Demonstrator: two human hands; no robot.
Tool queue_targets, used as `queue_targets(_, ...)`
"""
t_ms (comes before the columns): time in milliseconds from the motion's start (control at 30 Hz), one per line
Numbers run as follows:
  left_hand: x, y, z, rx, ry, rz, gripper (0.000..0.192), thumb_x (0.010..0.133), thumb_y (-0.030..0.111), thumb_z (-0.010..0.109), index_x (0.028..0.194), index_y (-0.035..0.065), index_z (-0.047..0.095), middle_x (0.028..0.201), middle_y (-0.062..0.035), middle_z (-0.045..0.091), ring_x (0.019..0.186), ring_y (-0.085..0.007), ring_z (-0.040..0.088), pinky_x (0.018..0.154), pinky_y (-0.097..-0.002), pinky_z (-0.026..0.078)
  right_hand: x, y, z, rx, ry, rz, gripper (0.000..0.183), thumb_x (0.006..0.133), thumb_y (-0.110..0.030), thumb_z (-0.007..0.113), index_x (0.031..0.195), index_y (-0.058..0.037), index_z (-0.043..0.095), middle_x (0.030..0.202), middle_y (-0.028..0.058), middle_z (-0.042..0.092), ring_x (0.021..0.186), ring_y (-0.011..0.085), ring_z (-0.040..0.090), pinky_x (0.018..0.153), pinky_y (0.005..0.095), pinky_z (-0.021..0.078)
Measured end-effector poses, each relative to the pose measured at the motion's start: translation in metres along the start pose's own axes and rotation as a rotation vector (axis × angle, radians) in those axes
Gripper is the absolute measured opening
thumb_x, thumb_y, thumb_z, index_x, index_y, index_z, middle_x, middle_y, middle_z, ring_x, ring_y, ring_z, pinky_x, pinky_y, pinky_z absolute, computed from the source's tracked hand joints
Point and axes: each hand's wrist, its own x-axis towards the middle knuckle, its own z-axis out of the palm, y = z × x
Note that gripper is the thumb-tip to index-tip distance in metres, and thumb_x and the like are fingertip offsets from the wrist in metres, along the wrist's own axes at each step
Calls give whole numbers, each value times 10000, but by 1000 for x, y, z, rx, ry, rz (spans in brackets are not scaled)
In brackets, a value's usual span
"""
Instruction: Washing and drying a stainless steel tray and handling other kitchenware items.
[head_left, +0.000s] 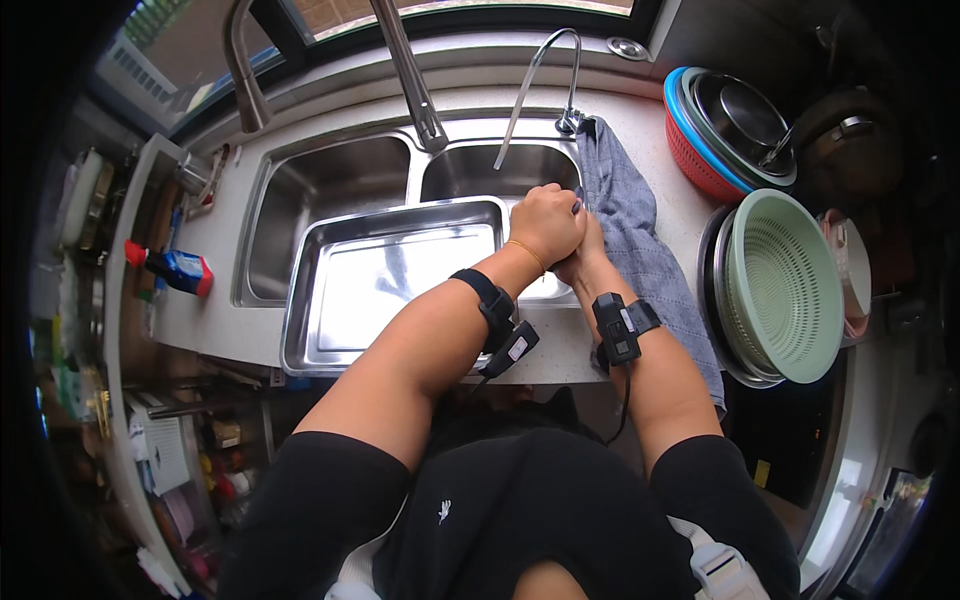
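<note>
My left hand is closed and pressed against my right hand above the front right part of the right sink basin. Something small and dark shows between the fingers; most of it is hidden, so I cannot tell what it is. A rectangular stainless steel tray lies across the front of both basins, left of my hands. Just right of the hands, a grey-blue cloth drapes over the sink's edge and down past the counter front.
The large faucet and a thin curved tap rise behind the basins. A green plastic colander leans on metal bowls at the right, near stacked baskets. A spray bottle lies at the left.
</note>
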Motion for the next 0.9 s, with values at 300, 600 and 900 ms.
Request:
queue_targets(300, 25, 6, -7, -22, -306, -485, 290, 790, 265, 492, 813, 30, 661, 876, -195, 635, 840, -356, 613, 752, -422, 490, 2, -1, -3, -80, 48, -55, 298, 865, -285, 470, 979, -14, 515, 854, 127, 592, 679, 217, 612, 553, 348, 508)
queue_targets(600, 31, -37, 27, -252, -226, -847, 303, 763, 216, 495, 858, -21, 659, 952, -245, 615, 885, -389, 601, 786, -416, 482, 15, 3, -18, -508, 184, -221, 273, 837, -266, 472, 841, -6, 556, 738, 94, 590, 606, 203, 605, 522, 331, 489)
queue_targets(900, 17, -65, -7, -364, -149, -818, 495, 830, 387, 489, 1059, -43, 580, 1067, -253, 578, 1036, -355, 554, 903, -412, 414, -53, -52, 24, -1125, -198, -515, 692, 670, -191, 771, 1252, -67, 419, 1118, 125, 520, 934, 210, 559, 829, 295, 455)
